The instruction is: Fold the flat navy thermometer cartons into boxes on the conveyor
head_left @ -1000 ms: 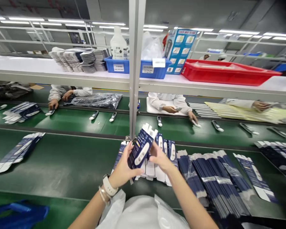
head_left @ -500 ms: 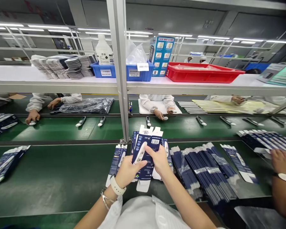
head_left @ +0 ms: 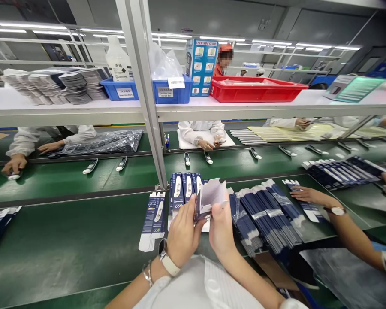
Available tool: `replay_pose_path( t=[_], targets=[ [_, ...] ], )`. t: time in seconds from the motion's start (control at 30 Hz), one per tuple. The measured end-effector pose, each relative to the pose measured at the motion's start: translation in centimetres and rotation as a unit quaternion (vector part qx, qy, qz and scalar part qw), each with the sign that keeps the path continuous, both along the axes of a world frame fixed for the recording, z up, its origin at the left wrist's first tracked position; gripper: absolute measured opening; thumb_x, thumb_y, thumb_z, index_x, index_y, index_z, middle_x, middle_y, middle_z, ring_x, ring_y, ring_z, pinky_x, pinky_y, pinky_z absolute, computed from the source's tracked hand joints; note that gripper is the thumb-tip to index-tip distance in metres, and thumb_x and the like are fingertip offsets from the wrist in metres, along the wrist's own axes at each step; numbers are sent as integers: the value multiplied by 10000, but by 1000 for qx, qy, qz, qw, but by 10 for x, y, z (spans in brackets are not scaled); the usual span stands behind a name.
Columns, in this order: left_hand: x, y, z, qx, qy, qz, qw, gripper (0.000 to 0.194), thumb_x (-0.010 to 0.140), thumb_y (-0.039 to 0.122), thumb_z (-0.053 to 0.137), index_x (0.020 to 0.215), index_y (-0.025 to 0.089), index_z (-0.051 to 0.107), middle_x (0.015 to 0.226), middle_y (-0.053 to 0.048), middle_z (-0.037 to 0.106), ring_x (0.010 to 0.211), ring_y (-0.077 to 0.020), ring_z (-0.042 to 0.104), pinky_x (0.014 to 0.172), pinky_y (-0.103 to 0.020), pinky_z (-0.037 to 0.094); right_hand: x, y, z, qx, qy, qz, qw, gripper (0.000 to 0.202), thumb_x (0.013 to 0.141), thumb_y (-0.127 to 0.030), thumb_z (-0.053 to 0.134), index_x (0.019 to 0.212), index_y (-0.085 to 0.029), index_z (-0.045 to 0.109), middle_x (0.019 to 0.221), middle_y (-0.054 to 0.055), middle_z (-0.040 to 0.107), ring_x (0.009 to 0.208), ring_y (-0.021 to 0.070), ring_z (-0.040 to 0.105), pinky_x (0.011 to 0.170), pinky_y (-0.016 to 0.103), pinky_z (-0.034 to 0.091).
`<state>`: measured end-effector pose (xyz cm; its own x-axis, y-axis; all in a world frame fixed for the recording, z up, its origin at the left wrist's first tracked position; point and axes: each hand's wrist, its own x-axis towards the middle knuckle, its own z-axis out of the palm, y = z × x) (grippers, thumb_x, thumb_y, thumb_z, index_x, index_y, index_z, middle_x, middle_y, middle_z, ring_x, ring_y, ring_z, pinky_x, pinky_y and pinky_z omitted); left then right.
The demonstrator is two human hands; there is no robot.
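Between both hands I hold a dark blue and white carton (head_left: 212, 196), tipped so that its pale inner side and flaps face me. My left hand (head_left: 184, 231) is closed on its left side, and my right hand (head_left: 222, 229) grips its right side, thumb at the near edge. Behind the carton stand several folded-up blue cartons (head_left: 177, 189) with a thermometer-like picture on them. To the left of my hands a flat unfolded carton (head_left: 153, 216) lies on the green surface. Rows of flat dark blue cartons (head_left: 268, 214) are stacked to the right.
A co-worker's hand (head_left: 309, 195) touches a flat carton at the right. White handheld devices (head_left: 121, 163) lie along the green belt (head_left: 141, 176). A metal post (head_left: 144, 94) rises before me, with a shelf holding a red tray (head_left: 257, 92) and blue bins (head_left: 172, 95).
The carton, earlier flat and facing me, is now tilted and opened out in my hands. A co-worker's hand at the right has reached in to a flat carton. My view has shifted.
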<state>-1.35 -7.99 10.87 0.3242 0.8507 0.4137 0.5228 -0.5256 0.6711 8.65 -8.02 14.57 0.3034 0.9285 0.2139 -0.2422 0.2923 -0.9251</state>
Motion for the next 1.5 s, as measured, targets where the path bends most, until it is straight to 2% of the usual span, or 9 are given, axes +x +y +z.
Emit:
replay_pose_path(
  t=[0.13, 0.3, 0.4, 0.57, 0.8, 1.1, 1.23, 1.37, 1.5],
  targets=[
    [11, -8, 5, -12, -39, -60, 997, 608, 892, 232, 386, 1426, 182, 99, 1438, -137, 311, 1311, -265, 317, 1036, -440, 342, 2, -10, 2, 19, 23, -71, 997, 365, 770, -470, 540, 1052, -247, 479, 897, 26, 538, 774, 176, 543, 675, 294, 469],
    [10, -13, 14, -108, -144, -154, 972, 643, 888, 395, 400, 1431, 217, 105, 1486, -95, 214, 1348, -275, 232, 1103, -450, 237, 10, -19, 14, 72, -17, -99, 992, 238, 753, -310, 554, 974, -226, 534, 868, 17, 548, 744, 164, 542, 653, 290, 458],
    [7, -12, 27, -186, -255, -191, 929, 604, 875, 494, 364, 1406, 240, 230, 1462, -78, 287, 1324, -267, 292, 1092, -427, 271, 12, -23, 16, 111, -59, -128, 984, 221, 749, -257, 523, 963, -224, 565, 866, 27, 566, 773, 183, 547, 681, 316, 454],
    [7, -7, 53, -286, -349, -209, 867, 453, 803, 396, 574, 1223, 234, 524, 1313, -67, 505, 1191, -255, 480, 984, -354, 425, 15, -25, 14, 137, -122, -145, 972, 253, 762, -256, 483, 996, -225, 573, 881, 47, 579, 815, 213, 545, 721, 365, 454],
    [8, -12, 68, -307, -363, -161, 865, 348, 768, 285, 629, 1113, 233, 622, 1169, -51, 621, 1065, -222, 577, 874, -300, 505, 12, -24, 15, 152, -108, -143, 972, 437, 848, -524, 277, 950, -222, 576, 839, 50, 525, 763, 208, 523, 666, 361, 432],
    [12, -16, 80, -172, -319, -93, 927, 195, 814, 218, 579, 973, 226, 693, 1003, -34, 697, 941, -165, 637, 834, -257, 524, 9, -22, 12, 185, -120, -181, 958, 213, 774, -270, 463, 981, -226, 479, 853, 32, 515, 787, 189, 515, 730, 375, 432],
    [11, -18, 69, 11, -292, -64, 954, 290, 772, 112, 617, 1014, 263, 668, 1006, -28, 686, 902, -151, 642, 764, -247, 537, 9, -23, 13, 196, -135, -179, 955, 257, 749, -243, 470, 1005, -224, 445, 848, 30, 510, 787, 187, 519, 727, 379, 437],
    [0, -12, 61, 192, -191, -129, 954, 395, 762, 132, 634, 1128, 276, 601, 1152, -77, 620, 977, -187, 620, 774, -279, 532, 16, -25, 17, 198, -150, -151, 957, 331, 759, -271, 452, 1085, -213, 448, 855, 40, 524, 775, 190, 532, 698, 378, 446],
    [-6, -5, 58, 220, -142, -176, 949, 338, 768, 318, 633, 1095, 231, 618, 1157, -124, 611, 987, -216, 613, 791, -319, 528, 27, -23, 19, 205, -196, -119, 952, 374, 800, -327, 420, 1151, -203, 448, 853, 46, 551, 741, 191, 554, 675, 380, 464]
  ],
)
